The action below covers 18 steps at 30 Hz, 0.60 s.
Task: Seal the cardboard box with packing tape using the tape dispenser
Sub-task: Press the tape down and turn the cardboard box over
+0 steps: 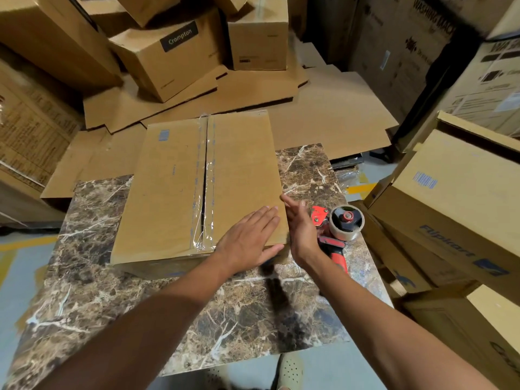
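Cardboard box [197, 190] lies on the marble-patterned desk [140, 291], its long axis running away from the person, so the centre seam [204, 181] between the two top flaps points straight ahead. Clear tape [208, 147] already shows glossy along that seam from the far edge toward the near one, though the flaps gape a little in the middle stretch; whether the strip is fully stuck down there I cannot tell.

Both hands are empty. The left hand [250, 237] lies flat, fingers together and extended, palm down on the near right corner of the box top. The right hand [301, 229] stands on edge against the box's right side wall, fingers straight, touching or just beside the cardboard; exact contact is hard to judge.

The tape dispenser [336, 229], red with a roll of tape [347, 222] on its hub, rests on the desk just to the right of the box, right behind the right hand, with its handle [336, 253] pointing back toward the person. That is the relation that matters: the dispenser sits on the right, near the right wrist, well away from the left hand. The right hand looks better placed to take it by the handle, while the left already steadies the box. Any further strip would likely run along the seam, away from the body or toward it.
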### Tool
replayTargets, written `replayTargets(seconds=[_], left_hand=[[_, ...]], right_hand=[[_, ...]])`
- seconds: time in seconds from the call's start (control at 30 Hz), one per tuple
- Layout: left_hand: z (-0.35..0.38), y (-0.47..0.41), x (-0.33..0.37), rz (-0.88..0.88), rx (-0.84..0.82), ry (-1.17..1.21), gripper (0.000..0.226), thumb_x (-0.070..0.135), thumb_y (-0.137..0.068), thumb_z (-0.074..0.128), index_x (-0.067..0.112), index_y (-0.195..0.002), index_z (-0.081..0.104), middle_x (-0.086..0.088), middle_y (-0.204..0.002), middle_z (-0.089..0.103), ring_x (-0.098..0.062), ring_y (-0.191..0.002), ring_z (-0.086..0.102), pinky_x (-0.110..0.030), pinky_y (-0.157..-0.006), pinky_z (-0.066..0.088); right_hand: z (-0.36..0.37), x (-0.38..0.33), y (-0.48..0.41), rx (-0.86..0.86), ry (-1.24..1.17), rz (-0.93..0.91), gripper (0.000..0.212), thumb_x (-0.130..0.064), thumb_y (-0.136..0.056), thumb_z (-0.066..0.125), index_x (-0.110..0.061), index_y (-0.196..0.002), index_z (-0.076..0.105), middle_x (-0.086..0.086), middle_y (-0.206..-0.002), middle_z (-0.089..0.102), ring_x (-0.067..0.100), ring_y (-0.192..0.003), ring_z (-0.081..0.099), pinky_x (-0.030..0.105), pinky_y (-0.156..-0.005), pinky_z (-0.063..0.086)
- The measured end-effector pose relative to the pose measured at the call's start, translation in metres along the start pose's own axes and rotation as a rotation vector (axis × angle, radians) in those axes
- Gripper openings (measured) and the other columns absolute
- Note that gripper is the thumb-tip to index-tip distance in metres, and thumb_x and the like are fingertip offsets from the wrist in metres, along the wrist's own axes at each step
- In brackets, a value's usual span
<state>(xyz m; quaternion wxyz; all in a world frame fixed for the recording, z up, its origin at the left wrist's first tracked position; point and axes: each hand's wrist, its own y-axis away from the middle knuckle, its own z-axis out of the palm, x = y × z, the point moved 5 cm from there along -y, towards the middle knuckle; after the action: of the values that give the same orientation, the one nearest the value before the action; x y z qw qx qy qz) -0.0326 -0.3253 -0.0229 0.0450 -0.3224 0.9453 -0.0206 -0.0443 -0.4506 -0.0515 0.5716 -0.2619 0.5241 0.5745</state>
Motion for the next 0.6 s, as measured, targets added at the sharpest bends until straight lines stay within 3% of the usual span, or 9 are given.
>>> replayTargets(seconds=[0.1, 0.17, 0.27, 0.43, 0.53, 0.6], left_hand=[[-0.005, -0.004, 0.006, -0.05, 0.086, 0.029, 0.067, 0.061, -0.091, 0.043, 0.007, -0.129, 0.052, -0.014, -0.143, 0.049, -0.029, -0.132, 0.047, -0.04, -0.109, 0.038], [-0.006, -0.007, 0.009, -0.063, 0.11, 0.029, 0.065, 0.063, -0.089, 0.046, 0.008, -0.123, 0.055, -0.014, -0.14, 0.051, -0.029, -0.128, 0.049, -0.041, -0.106, 0.041], [-0.007, -0.011, 0.009, -0.086, 0.119, 0.007, 0.065, 0.065, -0.087, 0.046, 0.009, -0.117, 0.056, -0.014, -0.138, 0.052, -0.029, -0.124, 0.05, -0.041, -0.102, 0.044], [-0.007, -0.017, 0.013, -0.126, 0.097, -0.008, 0.067, 0.07, -0.085, 0.044, 0.011, -0.114, 0.052, -0.014, -0.135, 0.05, -0.028, -0.117, 0.05, -0.042, -0.096, 0.045], [-0.009, -0.017, 0.011, -0.163, 0.068, -0.004, 0.068, 0.071, -0.083, 0.043, 0.011, -0.114, 0.051, -0.014, -0.134, 0.048, -0.029, -0.114, 0.049, -0.043, -0.094, 0.045], [-0.01, -0.019, 0.014, -0.211, 0.049, -0.006, 0.067, 0.069, -0.082, 0.043, 0.01, -0.114, 0.05, -0.015, -0.133, 0.048, -0.03, -0.113, 0.049, -0.043, -0.093, 0.044]], right_hand=[[-0.001, -0.001, -0.001, -0.027, -0.15, 0.06, 0.066, -0.048, -0.105, 0.013, -0.005, -0.136, 0.052, 0.006, -0.125, 0.066, 0.007, -0.11, 0.064, 0.02, -0.084, 0.05], [-0.005, -0.005, -0.003, -0.052, -0.204, 0.081, 0.07, -0.05, -0.104, 0.01, -0.004, -0.135, 0.053, 0.001, -0.118, 0.069, 0.003, -0.106, 0.064, 0.019, -0.083, 0.048], [-0.008, -0.002, -0.008, -0.084, -0.225, 0.121, 0.073, -0.054, -0.103, 0.01, -0.007, -0.137, 0.052, -0.002, -0.119, 0.067, 0.004, -0.113, 0.059, 0.024, -0.091, 0.042], [-0.018, -0.005, -0.01, -0.175, -0.252, 0.241, 0.078, -0.063, -0.098, 0.012, -0.01, -0.141, 0.051, 0.006, -0.141, 0.055, 0.017, -0.134, 0.047, 0.035, -0.113, 0.031], [-0.024, -0.01, -0.012, -0.244, -0.242, 0.292, 0.079, -0.065, -0.097, 0.012, -0.012, -0.142, 0.05, 0.002, -0.134, 0.057, 0.01, -0.121, 0.053, 0.034, -0.104, 0.038], [-0.025, -0.011, -0.012, -0.254, -0.238, 0.301, 0.08, -0.066, -0.096, 0.013, -0.01, -0.14, 0.051, 0.002, -0.131, 0.06, 0.012, -0.123, 0.052, 0.035, -0.104, 0.038]])
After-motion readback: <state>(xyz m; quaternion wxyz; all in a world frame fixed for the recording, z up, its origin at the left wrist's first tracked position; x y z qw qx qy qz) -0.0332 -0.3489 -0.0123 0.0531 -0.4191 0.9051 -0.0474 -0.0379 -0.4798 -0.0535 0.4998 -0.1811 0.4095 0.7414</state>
